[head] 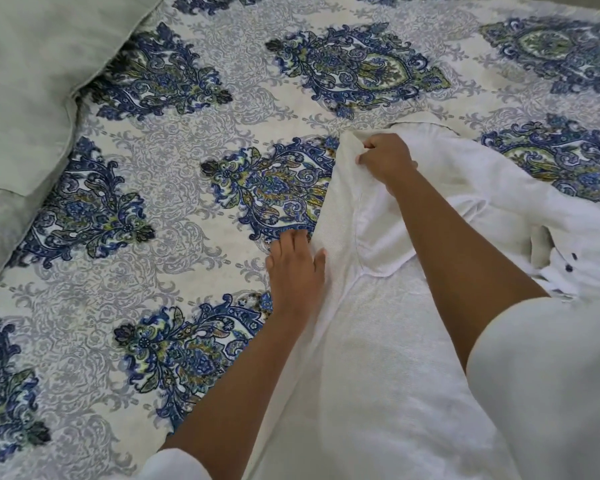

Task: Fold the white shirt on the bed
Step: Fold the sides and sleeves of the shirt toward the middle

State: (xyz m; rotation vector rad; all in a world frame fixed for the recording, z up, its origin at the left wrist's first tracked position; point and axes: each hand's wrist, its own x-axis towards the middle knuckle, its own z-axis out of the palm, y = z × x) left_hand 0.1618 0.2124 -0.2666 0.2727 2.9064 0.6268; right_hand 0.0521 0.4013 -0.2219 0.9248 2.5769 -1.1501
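Our right grip (385,161) is pinching a side part of the shirt (378,358), with fingers curled tight on the cloth. Our left grip (297,261) is lying flat with straight fingers, pressing the shirt's edge down onto the bed (187,150). The shirt is lying on the right side of the bed, bunched up near its buttons (573,256). We think we are folding one side in. To do it well, we should be pressing with the left grip and pulling the cloth over slowly.
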